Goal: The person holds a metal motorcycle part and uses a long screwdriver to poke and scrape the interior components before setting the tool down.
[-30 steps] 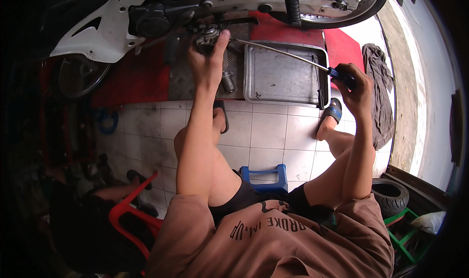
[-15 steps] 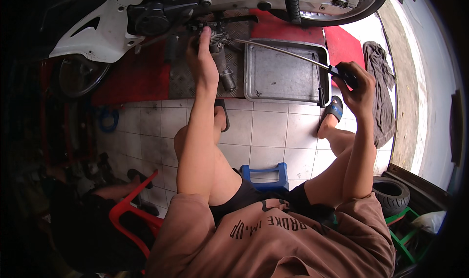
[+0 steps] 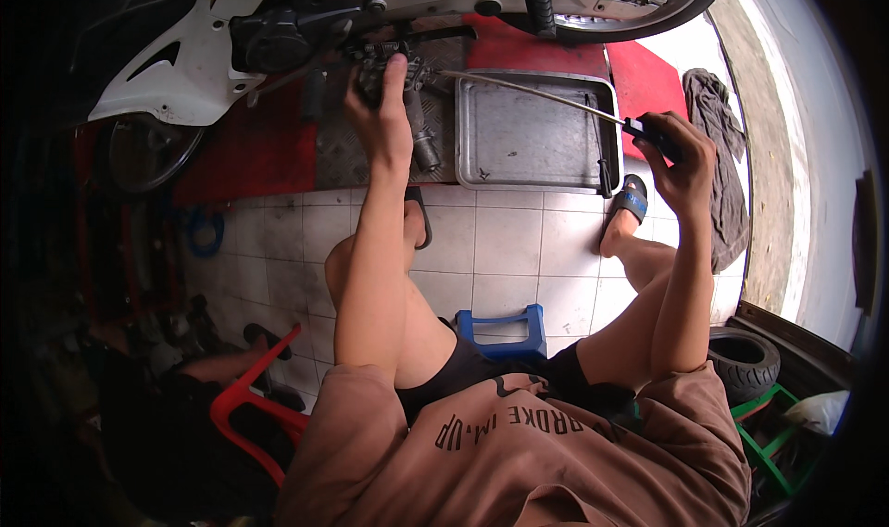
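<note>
My left hand (image 3: 381, 124) is closed around a grey metal part that looks like a carburetor (image 3: 419, 75), with the thumb lying over its near side. Below it, a metal cylinder (image 3: 423, 138) points toward me; whether the two are joined I cannot tell. In my right hand (image 3: 683, 152) is the black handle of a long screwdriver (image 3: 537, 94), gripped by the fingertips. Its thin shaft runs leftward above a metal tray (image 3: 528, 143), and the tip meets the right side of the part. The fingers of my left hand are partly hidden behind the part.
A motorcycle with white body panels (image 3: 176, 59) stands across the far side. Another long dark tool (image 3: 602, 147) lies at the tray's right edge. A grey cloth (image 3: 715, 147) lies to the right. Near me are a blue stool (image 3: 505, 332), a red chair (image 3: 250, 397) and a tyre (image 3: 741, 365).
The screwdriver handle has turned a little in my right hand, and my fingers have shifted on it. My left hand stays on the part. The whole view has shifted slightly.
</note>
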Demonstrator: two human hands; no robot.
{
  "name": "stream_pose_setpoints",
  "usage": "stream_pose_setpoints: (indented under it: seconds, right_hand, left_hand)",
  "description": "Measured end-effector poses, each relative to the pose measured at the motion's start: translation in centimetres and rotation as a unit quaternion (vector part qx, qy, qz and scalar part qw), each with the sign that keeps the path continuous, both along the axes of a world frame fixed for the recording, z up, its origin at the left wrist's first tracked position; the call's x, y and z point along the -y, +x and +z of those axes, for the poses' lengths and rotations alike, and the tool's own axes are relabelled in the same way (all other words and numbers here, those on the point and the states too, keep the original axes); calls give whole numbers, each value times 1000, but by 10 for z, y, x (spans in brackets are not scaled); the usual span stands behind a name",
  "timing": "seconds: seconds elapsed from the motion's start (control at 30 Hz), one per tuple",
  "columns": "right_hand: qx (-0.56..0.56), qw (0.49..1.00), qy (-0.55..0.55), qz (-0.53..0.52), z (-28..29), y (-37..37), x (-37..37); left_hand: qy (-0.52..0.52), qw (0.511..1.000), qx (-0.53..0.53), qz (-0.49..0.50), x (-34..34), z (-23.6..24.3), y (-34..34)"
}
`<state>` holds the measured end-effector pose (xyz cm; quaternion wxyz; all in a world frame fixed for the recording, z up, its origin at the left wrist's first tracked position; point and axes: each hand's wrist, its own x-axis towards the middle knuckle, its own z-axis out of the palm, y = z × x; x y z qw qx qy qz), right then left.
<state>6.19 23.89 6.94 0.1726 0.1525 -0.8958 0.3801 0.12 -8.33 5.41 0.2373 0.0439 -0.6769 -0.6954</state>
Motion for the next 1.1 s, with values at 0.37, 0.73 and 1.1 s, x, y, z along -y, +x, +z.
stream_pose_setpoints:
  seconds: [0.37, 0.73, 1.1]
  right_hand:
    - [29, 999, -14, 30, -4, -1, -6]
    - [78, 997, -6, 20, -10, -2, -7]
    - [86, 995, 29, 44, -11, -6, -10]
  left_hand:
    - [-14, 999, -28, 16, 5, -6, -1]
    - [24, 998, -49, -4, 6, -4, 1]
    - [19, 998, -61, 15, 7, 0, 5]
